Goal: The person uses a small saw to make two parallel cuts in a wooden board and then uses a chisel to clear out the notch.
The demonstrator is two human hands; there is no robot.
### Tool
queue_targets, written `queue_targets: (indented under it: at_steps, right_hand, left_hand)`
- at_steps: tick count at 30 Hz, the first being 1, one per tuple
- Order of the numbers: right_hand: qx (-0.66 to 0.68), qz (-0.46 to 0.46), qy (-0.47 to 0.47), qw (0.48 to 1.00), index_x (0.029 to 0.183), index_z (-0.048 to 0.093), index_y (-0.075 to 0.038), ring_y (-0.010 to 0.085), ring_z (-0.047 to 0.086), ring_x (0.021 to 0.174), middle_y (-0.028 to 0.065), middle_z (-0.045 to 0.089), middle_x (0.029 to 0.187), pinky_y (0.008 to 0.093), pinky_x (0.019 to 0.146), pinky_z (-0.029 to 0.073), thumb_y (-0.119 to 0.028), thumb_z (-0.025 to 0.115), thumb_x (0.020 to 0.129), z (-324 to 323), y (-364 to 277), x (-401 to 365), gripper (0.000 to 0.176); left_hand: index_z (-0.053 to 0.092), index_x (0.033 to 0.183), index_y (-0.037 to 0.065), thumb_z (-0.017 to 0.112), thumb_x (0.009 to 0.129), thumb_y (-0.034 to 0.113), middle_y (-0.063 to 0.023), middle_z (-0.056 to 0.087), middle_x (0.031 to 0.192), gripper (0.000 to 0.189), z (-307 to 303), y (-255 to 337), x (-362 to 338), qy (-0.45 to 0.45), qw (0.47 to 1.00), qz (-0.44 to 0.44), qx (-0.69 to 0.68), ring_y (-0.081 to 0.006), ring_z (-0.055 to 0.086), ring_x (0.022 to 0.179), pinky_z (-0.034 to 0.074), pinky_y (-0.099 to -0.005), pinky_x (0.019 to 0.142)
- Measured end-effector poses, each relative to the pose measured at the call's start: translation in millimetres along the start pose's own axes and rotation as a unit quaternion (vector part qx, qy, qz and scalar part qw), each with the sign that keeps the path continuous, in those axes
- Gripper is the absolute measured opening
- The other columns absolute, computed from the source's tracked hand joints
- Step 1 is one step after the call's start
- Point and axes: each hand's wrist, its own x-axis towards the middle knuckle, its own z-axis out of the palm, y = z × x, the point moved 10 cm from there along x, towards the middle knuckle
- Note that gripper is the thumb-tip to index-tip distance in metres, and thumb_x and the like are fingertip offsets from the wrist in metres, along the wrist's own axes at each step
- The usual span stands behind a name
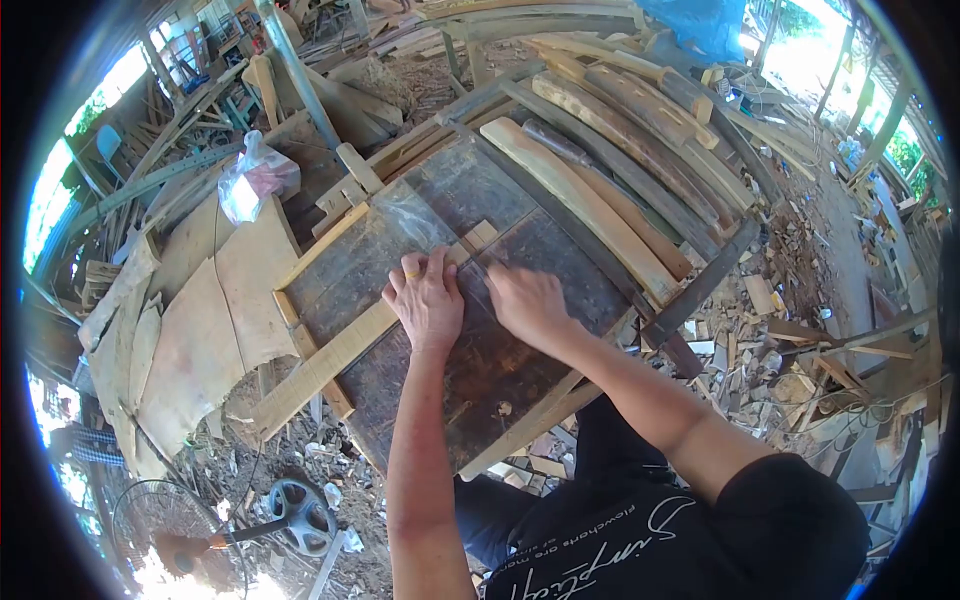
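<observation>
A long pale wooden strip [335, 358] lies slanted across a dark worktable [520, 365] and juts past its left edge. My left hand [428, 300] presses down on the strip near its far end, fingers bent over the wood. Just right of it, my right hand [528, 303] is closed and slightly blurred, gripping what looks like a hand saw [467, 246]. Its thin dark blade, seen edge-on, crosses the strip close beside my left fingertips. Beyond the blade shows the short end of the strip [481, 235]. The saw's handle is hidden in my right hand.
Pale and dark planks [580, 205] lie along the table's right side. A plastic bag [257, 178] hangs by a metal post at left, above large thin sheets [215, 325]. A fan [170, 535] and a spoked wheel [302, 512] stand lower left. Wood scraps [760, 295] litter the ground.
</observation>
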Motion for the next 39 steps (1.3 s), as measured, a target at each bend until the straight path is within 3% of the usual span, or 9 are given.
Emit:
queue_targets:
  at_steps: [4, 7, 9, 15, 21, 24, 27, 33, 39]
  right_hand:
    - [-0.006, -0.031, 0.015, 0.999, 0.084, 0.059, -0.008, 0.0370, 0.068, 0.064, 0.0157, 0.067, 0.072, 0.0479, 0.056, 0.054, -0.019, 0.056, 0.093, 14, -4, 29, 0.015]
    - [-0.009, -0.021, 0.018, 1.000, 0.084, 0.060, -0.008, 0.0368, 0.068, 0.063, 0.0155, 0.067, 0.071, 0.0475, 0.055, 0.053, -0.019, 0.057, 0.092, -11, -2, -15, 0.013]
    - [0.009, 0.015, -0.045, 0.999, 0.085, 0.060, -0.008, 0.0365, 0.068, 0.064, 0.0155, 0.067, 0.070, 0.0478, 0.056, 0.053, -0.018, 0.058, 0.091, -15, 5, -34, 0.012]
    - [-0.006, -0.004, 0.012, 1.000, 0.085, 0.058, -0.009, 0.0363, 0.069, 0.066, 0.0151, 0.067, 0.070, 0.0484, 0.057, 0.053, -0.021, 0.058, 0.093, 17, 1, 20, 0.015]
    - [0.015, 0.026, -0.053, 0.998, 0.087, 0.057, -0.008, 0.0390, 0.066, 0.063, 0.0137, 0.066, 0.071, 0.0513, 0.057, 0.051, -0.023, 0.057, 0.095, -18, 9, -40, 0.017]
    - [0.009, -0.005, 0.013, 1.000, 0.087, 0.056, -0.008, 0.0390, 0.066, 0.063, 0.0140, 0.066, 0.072, 0.0512, 0.058, 0.052, -0.023, 0.058, 0.094, -7, 2, -9, 0.017]
    - [0.008, -0.017, -0.003, 1.000, 0.086, 0.058, -0.009, 0.0372, 0.068, 0.065, 0.0149, 0.067, 0.071, 0.0494, 0.056, 0.053, -0.019, 0.057, 0.093, 11, -2, 20, 0.013]
    - [0.007, 0.014, -0.038, 0.999, 0.084, 0.059, -0.009, 0.0363, 0.069, 0.067, 0.0149, 0.066, 0.068, 0.0503, 0.060, 0.053, -0.016, 0.059, 0.090, -18, 3, -36, 0.009]
    - [0.021, -0.027, 0.004, 0.999, 0.086, 0.058, -0.008, 0.0379, 0.068, 0.066, 0.0156, 0.067, 0.070, 0.0498, 0.059, 0.052, -0.017, 0.058, 0.091, 9, -3, 19, 0.011]
  left_hand:
    - [0.066, 0.119, 0.023, 0.065, 0.090, 0.026, -0.0062, 0.056, 0.109, 0.029, -2, -1, 0, 0.017, 1.000, 0.002, 0.001, -0.0300, 0.053, 0.105, 0.038, -0.0464, 0.090]
    - [0.066, 0.118, 0.022, 0.065, 0.090, 0.026, -0.0065, 0.056, 0.109, 0.029, -1, -1, -1, 0.007, 1.000, -0.003, -0.004, -0.0300, 0.052, 0.105, 0.038, -0.0464, 0.090]
    - [0.065, 0.119, 0.022, 0.064, 0.090, 0.025, -0.0067, 0.055, 0.109, 0.029, -3, -1, 2, 0.004, 1.000, -0.008, -0.008, -0.0298, 0.052, 0.104, 0.038, -0.0464, 0.091]
    - [0.065, 0.118, 0.021, 0.064, 0.090, 0.024, -0.0071, 0.055, 0.109, 0.029, -2, -2, 0, 0.008, 1.000, -0.011, -0.010, -0.0294, 0.052, 0.104, 0.037, -0.0462, 0.092]
    - [0.066, 0.118, 0.022, 0.065, 0.090, 0.025, -0.0067, 0.056, 0.110, 0.028, -3, -4, 3, -0.002, 1.000, -0.026, -0.016, -0.0297, 0.052, 0.107, 0.037, -0.0460, 0.093]
    - [0.066, 0.117, 0.022, 0.065, 0.090, 0.025, -0.0065, 0.056, 0.110, 0.028, -2, -2, -1, -0.009, 1.000, -0.021, -0.014, -0.0297, 0.052, 0.107, 0.037, -0.0458, 0.093]
    - [0.066, 0.117, 0.023, 0.065, 0.090, 0.025, -0.0063, 0.055, 0.110, 0.027, -4, -2, 1, 0.001, 1.000, -0.022, -0.012, -0.0296, 0.052, 0.107, 0.037, -0.0458, 0.093]
    - [0.066, 0.116, 0.023, 0.065, 0.089, 0.024, -0.0062, 0.055, 0.109, 0.027, -2, -3, 2, -0.002, 1.000, -0.020, -0.009, -0.0291, 0.052, 0.105, 0.037, -0.0454, 0.092]
    - [0.066, 0.116, 0.023, 0.065, 0.089, 0.024, -0.0063, 0.055, 0.109, 0.028, -6, 0, -1, 0.014, 1.000, -0.004, -0.008, -0.0292, 0.052, 0.104, 0.037, -0.0459, 0.091]
